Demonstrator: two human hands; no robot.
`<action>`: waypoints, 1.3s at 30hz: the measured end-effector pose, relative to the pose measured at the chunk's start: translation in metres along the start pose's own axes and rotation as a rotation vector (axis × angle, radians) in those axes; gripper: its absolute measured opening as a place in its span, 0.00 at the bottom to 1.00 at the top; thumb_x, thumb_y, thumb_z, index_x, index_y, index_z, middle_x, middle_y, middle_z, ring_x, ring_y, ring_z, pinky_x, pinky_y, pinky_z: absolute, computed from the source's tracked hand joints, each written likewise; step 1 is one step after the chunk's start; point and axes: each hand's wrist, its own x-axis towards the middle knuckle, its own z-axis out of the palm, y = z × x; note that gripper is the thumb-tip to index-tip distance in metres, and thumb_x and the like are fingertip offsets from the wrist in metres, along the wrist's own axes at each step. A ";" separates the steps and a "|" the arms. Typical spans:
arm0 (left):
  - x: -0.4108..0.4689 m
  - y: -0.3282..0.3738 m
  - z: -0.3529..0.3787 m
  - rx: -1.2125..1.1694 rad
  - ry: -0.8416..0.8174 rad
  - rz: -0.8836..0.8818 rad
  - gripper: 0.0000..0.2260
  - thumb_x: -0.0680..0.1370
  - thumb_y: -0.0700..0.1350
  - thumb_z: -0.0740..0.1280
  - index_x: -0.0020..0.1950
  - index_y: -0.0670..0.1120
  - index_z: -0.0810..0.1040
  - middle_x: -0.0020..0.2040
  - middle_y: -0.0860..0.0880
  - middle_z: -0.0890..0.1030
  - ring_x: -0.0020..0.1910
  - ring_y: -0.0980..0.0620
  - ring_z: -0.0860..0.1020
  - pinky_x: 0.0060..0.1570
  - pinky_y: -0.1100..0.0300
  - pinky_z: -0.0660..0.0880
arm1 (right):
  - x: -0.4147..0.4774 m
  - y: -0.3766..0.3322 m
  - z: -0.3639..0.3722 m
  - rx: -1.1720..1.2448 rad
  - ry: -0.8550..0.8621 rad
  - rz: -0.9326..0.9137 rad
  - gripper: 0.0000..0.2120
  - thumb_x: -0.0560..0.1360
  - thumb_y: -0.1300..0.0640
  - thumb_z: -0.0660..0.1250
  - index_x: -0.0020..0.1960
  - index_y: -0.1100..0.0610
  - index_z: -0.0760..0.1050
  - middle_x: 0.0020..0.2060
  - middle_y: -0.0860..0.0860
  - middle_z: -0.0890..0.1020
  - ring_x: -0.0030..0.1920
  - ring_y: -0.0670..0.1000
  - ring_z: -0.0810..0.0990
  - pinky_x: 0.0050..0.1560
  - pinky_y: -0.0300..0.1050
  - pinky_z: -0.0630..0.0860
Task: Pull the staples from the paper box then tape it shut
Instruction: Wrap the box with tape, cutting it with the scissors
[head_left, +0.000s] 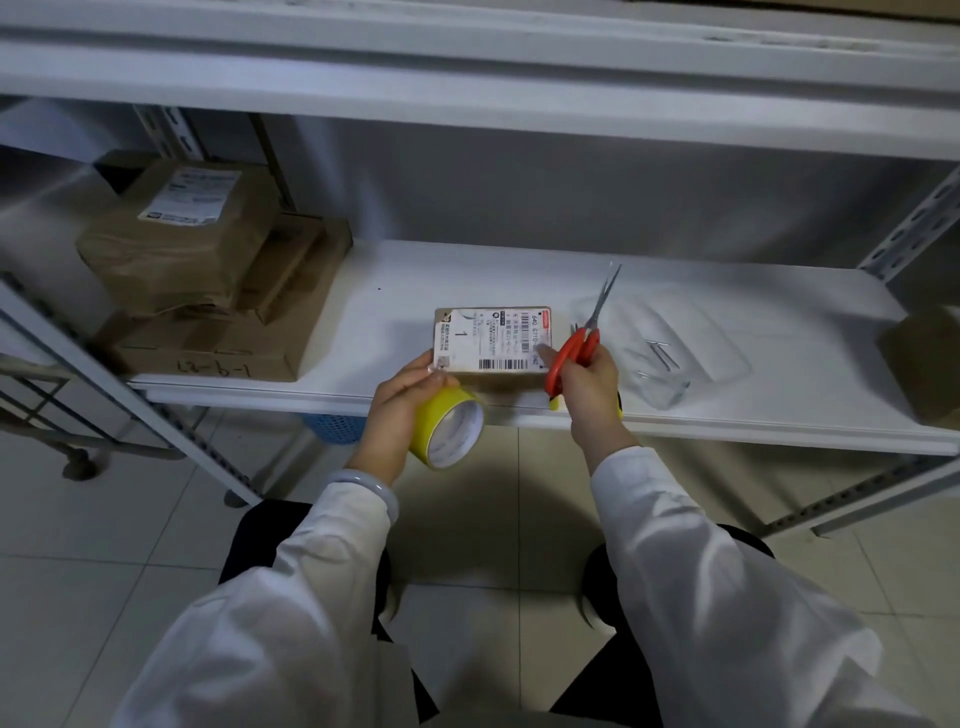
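A small brown paper box (493, 340) with a white shipping label lies near the front edge of the white shelf (415, 280). My left hand (402, 410) grips a yellow roll of tape (449, 427) just in front of the box's left corner. My right hand (589, 387) holds red-handled scissors (584, 338) at the box's right side, blades pointing up and away. A clear plastic tray (670, 353) to the right holds a few pulled staples (662, 353). A small yellow object (557, 402) lies partly hidden under my right hand.
Brown cardboard parcels (208, 270) are stacked at the shelf's left end. Another brown box (924, 358) sits at the right edge. A grey shelf upright (909, 228) rises at the right. A blue basket (332, 428) stands on the tiled floor below.
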 end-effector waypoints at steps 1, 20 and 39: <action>0.001 0.001 0.000 -0.009 -0.002 0.012 0.13 0.77 0.36 0.62 0.61 0.37 0.76 0.57 0.44 0.81 0.53 0.49 0.78 0.61 0.58 0.72 | 0.001 -0.002 0.001 0.015 0.002 0.002 0.16 0.72 0.59 0.72 0.56 0.57 0.73 0.43 0.47 0.81 0.50 0.50 0.81 0.51 0.38 0.76; -0.017 0.021 0.013 0.016 0.212 -0.093 0.25 0.75 0.37 0.66 0.23 0.61 0.80 0.62 0.52 0.76 0.57 0.53 0.76 0.59 0.61 0.70 | -0.023 -0.024 0.025 -0.199 -0.131 -0.257 0.28 0.64 0.57 0.79 0.58 0.52 0.68 0.46 0.50 0.80 0.48 0.49 0.79 0.52 0.34 0.74; -0.032 0.014 0.015 0.176 -0.058 -0.128 0.10 0.73 0.44 0.69 0.52 0.54 0.76 0.53 0.49 0.78 0.54 0.47 0.76 0.55 0.54 0.73 | -0.045 -0.035 0.045 -0.539 -0.446 -0.372 0.16 0.69 0.59 0.74 0.51 0.53 0.70 0.40 0.45 0.76 0.43 0.47 0.77 0.46 0.41 0.76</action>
